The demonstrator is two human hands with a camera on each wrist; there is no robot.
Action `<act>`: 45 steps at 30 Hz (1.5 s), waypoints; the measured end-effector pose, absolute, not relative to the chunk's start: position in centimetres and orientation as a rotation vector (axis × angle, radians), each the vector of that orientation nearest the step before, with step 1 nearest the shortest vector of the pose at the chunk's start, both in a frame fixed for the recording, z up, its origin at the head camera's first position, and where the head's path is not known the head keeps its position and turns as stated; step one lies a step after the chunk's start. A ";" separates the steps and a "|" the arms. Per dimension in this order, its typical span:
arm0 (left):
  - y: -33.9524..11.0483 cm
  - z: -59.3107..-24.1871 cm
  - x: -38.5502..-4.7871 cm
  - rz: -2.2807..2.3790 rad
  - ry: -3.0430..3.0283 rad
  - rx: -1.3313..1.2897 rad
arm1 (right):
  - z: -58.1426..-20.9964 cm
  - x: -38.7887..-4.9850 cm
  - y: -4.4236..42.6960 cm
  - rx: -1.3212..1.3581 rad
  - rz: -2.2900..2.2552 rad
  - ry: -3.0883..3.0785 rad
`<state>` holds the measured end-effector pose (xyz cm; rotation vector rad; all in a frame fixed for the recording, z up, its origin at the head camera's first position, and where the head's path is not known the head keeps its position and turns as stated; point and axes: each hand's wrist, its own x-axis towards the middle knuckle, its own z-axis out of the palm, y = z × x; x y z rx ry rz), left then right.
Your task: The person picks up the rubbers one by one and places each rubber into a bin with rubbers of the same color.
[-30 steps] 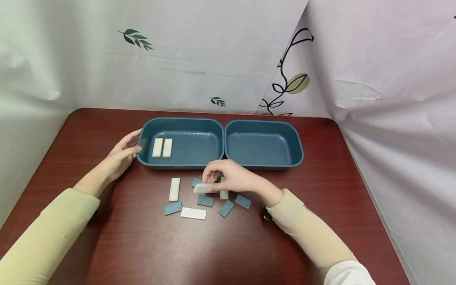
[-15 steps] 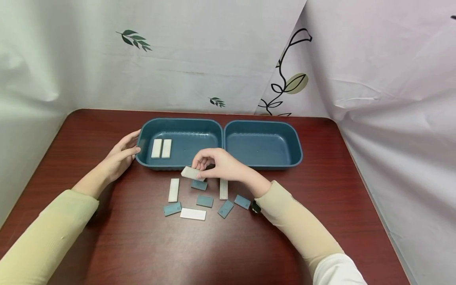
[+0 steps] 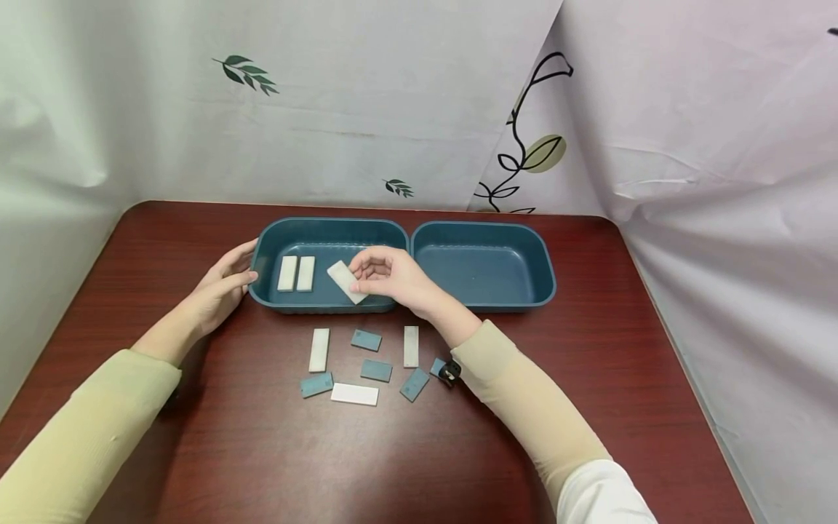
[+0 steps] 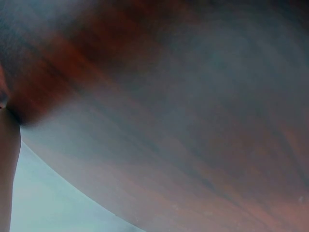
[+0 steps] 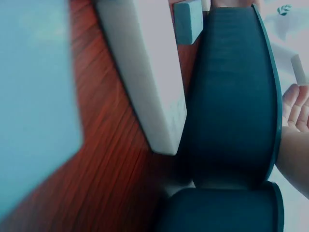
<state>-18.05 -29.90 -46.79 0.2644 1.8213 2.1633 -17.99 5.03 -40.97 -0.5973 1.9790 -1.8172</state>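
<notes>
My left hand point(image 3: 219, 291) rests against the left end of the left dark blue bin point(image 3: 340, 244), thumb at the rim. Its other fingertips are partly hidden behind the bin wall. Between thumb and fingers, my right hand point(image 3: 399, 278) pinches a white rectangular block point(image 3: 343, 279), held tilted over the same bin. Inside that bin, two white blocks point(image 3: 297, 274) lie side by side at the left. The right wrist view also shows the held block point(image 5: 300, 70) above the bin rim. In the left wrist view only blurred table and an edge of the hand appear.
The right dark blue bin point(image 3: 481, 273) adjoins the left one. In front lie white blocks, one at left point(image 3: 319, 350), one at right point(image 3: 411, 346) and one nearer point(image 3: 355, 394), among several blue blocks point(image 3: 376, 370). A wrist camera point(image 3: 449, 372) hangs over one blue block.
My right hand has carried the white block from above the loose blocks up and left to over the left bin, tilting it on the way. The left hand stays in place.
</notes>
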 end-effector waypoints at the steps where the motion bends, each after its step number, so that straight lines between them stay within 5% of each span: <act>1: -29.9 -46.8 -18.0 2.162 1.821 0.265 | -41.0 -18.1 4.9 -0.573 -1.836 1.970; 45: -29.9 -46.8 -18.2 2.170 1.812 0.259 | -42.7 -22.5 -0.7 0.142 -1.857 1.999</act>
